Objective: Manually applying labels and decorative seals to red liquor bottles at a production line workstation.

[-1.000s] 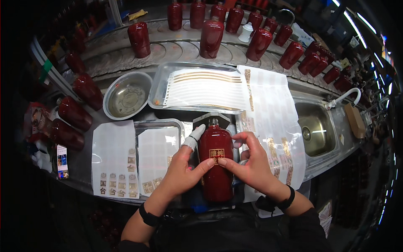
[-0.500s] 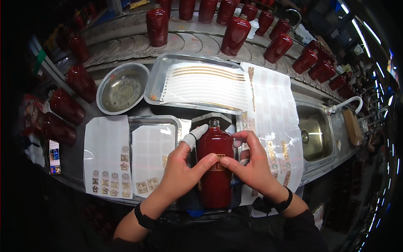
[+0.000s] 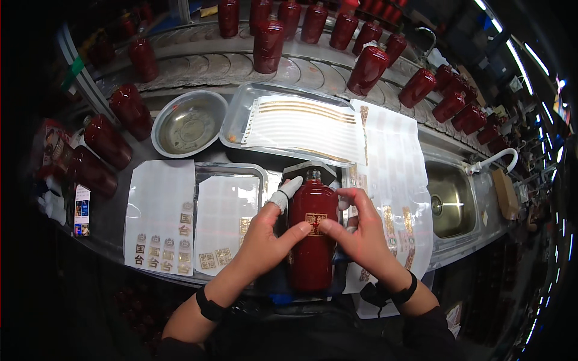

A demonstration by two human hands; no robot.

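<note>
A dark red glass bottle (image 3: 312, 265) with a clear neck lies in front of me, neck pointing away, in a dark holder. On its front sits a square gold label (image 3: 316, 224). My left hand (image 3: 265, 231) holds the bottle's left side, its thumb pressed on the label's left edge; white covers sheathe a finger of this hand. From the right, my right hand (image 3: 365, 231) grips the bottle, thumb on the label's right edge and fingers curled at the shoulder. Sheets of gold stickers (image 3: 158, 216) lie to the left, with another sticker sheet (image 3: 224, 210) on a metal tray.
A metal bowl (image 3: 159, 141) of liquid and a tray (image 3: 232, 111) with gold-striped sheets stand beyond the hands. A long sticker sheet (image 3: 397, 156) lies right, beside a sink (image 3: 466, 207). Behind, a curved conveyor (image 3: 198, 75) carries several red bottles. A phone (image 3: 82, 210) is at far left.
My thumbs have slid a little apart, so more of the gold label shows. Bottles on the conveyor have moved right. The whole view has shifted slightly.
</note>
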